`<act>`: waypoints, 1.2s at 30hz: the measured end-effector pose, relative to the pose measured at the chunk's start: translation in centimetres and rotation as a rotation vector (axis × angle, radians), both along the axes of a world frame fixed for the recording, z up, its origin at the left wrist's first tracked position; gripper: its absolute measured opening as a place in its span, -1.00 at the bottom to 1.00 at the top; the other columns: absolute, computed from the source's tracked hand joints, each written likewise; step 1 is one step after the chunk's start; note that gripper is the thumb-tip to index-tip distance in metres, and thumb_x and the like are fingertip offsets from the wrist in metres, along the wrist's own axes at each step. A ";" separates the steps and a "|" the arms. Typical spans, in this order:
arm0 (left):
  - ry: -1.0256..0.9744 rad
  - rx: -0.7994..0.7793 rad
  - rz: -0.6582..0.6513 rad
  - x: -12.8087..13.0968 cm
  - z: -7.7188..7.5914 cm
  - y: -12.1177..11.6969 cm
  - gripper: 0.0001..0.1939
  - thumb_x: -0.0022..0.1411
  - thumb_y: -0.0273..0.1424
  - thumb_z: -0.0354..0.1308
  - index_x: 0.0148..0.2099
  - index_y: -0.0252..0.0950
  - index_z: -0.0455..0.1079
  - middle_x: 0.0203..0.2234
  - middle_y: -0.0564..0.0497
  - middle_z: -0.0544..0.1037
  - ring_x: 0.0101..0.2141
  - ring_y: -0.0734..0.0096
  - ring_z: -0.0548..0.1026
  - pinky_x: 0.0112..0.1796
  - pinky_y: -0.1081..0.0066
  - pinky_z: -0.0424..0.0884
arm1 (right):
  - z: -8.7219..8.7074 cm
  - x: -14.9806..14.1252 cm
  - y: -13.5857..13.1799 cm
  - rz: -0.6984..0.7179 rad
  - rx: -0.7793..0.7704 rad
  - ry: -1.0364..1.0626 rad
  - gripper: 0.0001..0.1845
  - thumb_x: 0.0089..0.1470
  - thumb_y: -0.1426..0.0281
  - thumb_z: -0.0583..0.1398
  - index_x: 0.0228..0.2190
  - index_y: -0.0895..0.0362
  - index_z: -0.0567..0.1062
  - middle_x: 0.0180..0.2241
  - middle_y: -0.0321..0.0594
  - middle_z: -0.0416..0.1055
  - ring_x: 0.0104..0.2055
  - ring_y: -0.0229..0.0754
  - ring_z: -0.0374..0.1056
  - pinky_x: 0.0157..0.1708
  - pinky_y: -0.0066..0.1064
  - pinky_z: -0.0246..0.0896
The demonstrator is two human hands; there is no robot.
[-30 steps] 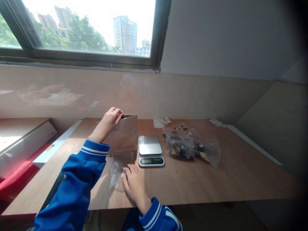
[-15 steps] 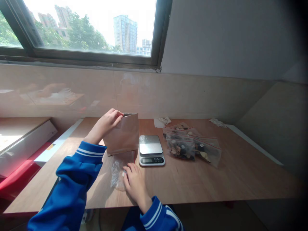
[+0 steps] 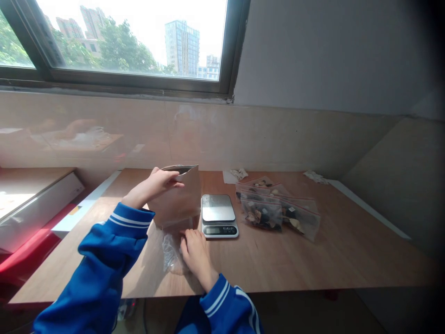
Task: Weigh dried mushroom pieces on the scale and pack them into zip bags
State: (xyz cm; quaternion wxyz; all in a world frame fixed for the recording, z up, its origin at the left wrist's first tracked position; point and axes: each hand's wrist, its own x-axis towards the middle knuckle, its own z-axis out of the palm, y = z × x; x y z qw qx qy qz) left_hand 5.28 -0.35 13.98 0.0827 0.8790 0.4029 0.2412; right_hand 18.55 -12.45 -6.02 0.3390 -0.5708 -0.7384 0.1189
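A brown paper bag (image 3: pixel 179 199) stands upright on the wooden table, its top edge parted. My left hand (image 3: pixel 162 181) is at the bag's near left rim, the fingers bent over the edge and pinching it. A clear plastic zip bag (image 3: pixel 171 254) lies crumpled in front of the paper bag. My right hand (image 3: pixel 196 254) is on the right side of that plastic bag, fingers curled onto its edge; the fingertips are partly hidden. Just right of the paper bag is a kitchen scale (image 3: pixel 219 213) with a bare metal plate.
Several zip bags (image 3: pixel 262 213) with dark and pale pieces inside lie in a pile right of the scale. White crumpled scraps (image 3: pixel 239 174) lie along the back edge, with another scrap (image 3: pixel 315 177) farther right. Behind the table (image 3: pixel 278 264) is a tiled wall under a window.
My left hand's fingers have shifted over the rim, and the paper bag's mouth stands wider. My right hand has moved slightly up along the plastic bag, which has shifted a little.
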 end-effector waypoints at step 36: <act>0.075 0.083 -0.005 0.7 -0.5 3.9 -0.56 0.21 -0.06 0.03 -0.55 -0.27 0.16 -0.64 0.09 0.26 -0.56 0.47 0.21 -0.49 0.44 0.10 | 0.0 -5.9 9.1 -0.170 -0.101 -0.202 -0.69 0.22 0.47 -0.03 -0.11 0.19 0.44 -0.12 0.05 0.42 0.00 0.09 0.28 0.05 -0.05 0.09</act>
